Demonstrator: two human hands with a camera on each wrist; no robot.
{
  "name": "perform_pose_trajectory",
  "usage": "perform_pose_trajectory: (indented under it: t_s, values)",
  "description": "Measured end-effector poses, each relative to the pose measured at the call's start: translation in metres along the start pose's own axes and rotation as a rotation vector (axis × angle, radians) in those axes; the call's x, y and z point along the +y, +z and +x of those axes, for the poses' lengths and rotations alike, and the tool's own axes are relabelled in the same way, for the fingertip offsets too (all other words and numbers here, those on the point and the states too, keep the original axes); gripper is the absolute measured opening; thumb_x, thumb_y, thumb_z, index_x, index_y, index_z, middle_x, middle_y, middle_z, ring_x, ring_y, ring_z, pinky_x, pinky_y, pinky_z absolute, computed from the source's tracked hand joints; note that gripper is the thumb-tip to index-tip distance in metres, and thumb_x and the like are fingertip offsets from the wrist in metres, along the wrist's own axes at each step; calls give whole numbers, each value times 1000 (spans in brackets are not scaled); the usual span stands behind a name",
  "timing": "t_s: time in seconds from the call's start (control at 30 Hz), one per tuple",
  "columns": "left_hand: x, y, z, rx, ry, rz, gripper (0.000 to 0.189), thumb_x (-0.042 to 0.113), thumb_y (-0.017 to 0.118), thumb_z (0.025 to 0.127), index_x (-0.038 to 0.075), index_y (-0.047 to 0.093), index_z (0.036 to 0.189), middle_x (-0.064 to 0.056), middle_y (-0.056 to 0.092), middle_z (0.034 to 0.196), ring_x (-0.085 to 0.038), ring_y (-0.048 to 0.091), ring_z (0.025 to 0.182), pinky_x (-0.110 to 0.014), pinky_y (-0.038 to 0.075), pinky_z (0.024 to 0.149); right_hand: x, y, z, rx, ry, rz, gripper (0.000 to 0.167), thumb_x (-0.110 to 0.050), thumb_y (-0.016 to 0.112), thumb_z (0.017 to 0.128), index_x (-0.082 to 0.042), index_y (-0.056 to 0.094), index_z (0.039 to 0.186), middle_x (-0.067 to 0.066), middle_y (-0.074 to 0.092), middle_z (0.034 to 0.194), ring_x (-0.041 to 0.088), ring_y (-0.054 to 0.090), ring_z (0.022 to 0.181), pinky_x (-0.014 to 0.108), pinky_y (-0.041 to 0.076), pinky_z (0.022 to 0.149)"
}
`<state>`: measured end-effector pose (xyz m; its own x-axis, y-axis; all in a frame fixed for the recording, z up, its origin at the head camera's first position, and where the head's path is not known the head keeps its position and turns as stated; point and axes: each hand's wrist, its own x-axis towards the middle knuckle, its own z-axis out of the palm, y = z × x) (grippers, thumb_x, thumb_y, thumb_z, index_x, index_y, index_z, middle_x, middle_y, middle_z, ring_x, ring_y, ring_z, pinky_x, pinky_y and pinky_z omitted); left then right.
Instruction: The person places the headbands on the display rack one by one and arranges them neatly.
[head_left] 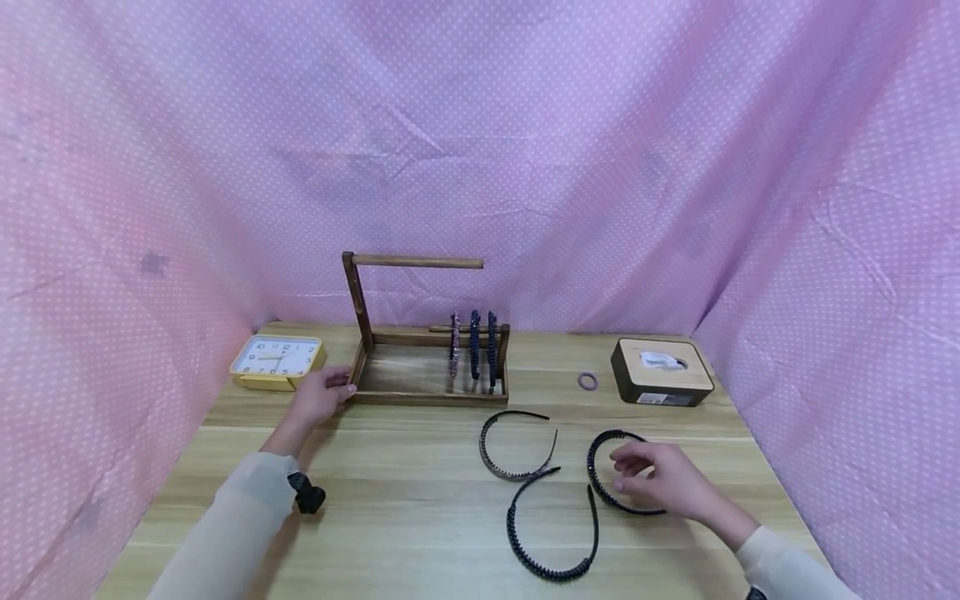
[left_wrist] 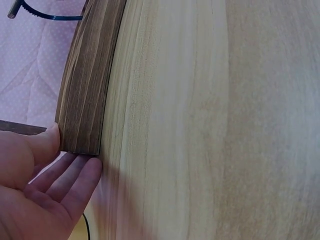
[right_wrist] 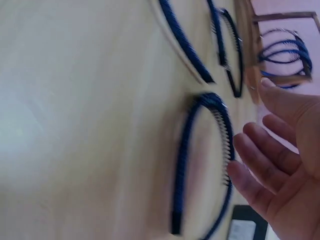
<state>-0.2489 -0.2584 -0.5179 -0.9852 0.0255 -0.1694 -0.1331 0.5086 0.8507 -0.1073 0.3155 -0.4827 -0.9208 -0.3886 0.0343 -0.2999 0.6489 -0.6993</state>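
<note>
At the front left corner of a dark wooden rack (head_left: 427, 399), my left hand (head_left: 321, 396) rests its thumb and extended fingers against the wood. The left wrist view shows this hand (left_wrist: 55, 185) at the end of the front board (left_wrist: 90, 85). Three beaded headbands (head_left: 474, 346) hang on the rack's short right bar. My right hand (head_left: 663, 479) hovers with loosely bent fingers over a black headband (head_left: 600, 483), holding nothing. Two more headbands lie left of it, a thin beaded one (head_left: 491, 458) and a black one (head_left: 551, 573).
A yellow alarm clock (head_left: 277, 360) stands left of the rack. At the back right is a tissue box (head_left: 663, 371) with a wooden lid, and a purple ring (head_left: 587, 381) lies to its left. Pink dotted cloth (head_left: 570, 167) hangs around the table.
</note>
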Motion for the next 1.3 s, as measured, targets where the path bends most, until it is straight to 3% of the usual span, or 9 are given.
perform_pose_trajectory:
  t_s: [0.33, 0.53, 0.77, 1.03, 1.3]
  values:
    - [4, 3, 1, -1, -2, 30, 51, 6, 62, 102, -7, 47, 148, -34, 55, 141, -40, 64, 119, -40, 62, 87, 10, 33, -6, -42, 59, -33, 46, -28, 90, 78, -4, 73, 114, 2, 76, 98, 13, 71, 85, 28, 61, 75]
    - [4, 2, 0, -3, -11, 19, 51, 6, 62, 102, -7, 47, 148, -34, 55, 142, -41, 64, 120, -40, 62, 88, 12, 36, -6, -22, 49, -77, 47, -27, 91, 76, -5, 73, 113, 0, 77, 98, 9, 71, 84, 27, 61, 75]
    - [3, 1, 1, 3, -8, 17, 50, 7, 62, 102, -6, 48, 148, -32, 56, 141, -40, 64, 120, -41, 62, 88, 14, 40, -3, 23, 49, -160, 41, -29, 91, 76, -7, 76, 107, -10, 71, 86, -1, 63, 75, 23, 57, 68]
    - [3, 0, 0, 7, -5, 23, 50, 7, 63, 102, -7, 48, 147, -32, 57, 138, -38, 65, 117, -40, 62, 87, 13, 41, -1, -36, 77, -122, 35, -21, 87, 80, -2, 76, 107, -12, 63, 76, -4, 54, 68, 21, 50, 63]
    - [3, -1, -1, 13, -8, 26, 49, 6, 63, 102, -6, 49, 147, -32, 58, 138, -38, 65, 117, -40, 62, 87, 6, 41, -3, 28, 27, -162, 24, -12, 84, 81, -6, 78, 104, -7, 70, 85, -5, 57, 72, 21, 53, 63]
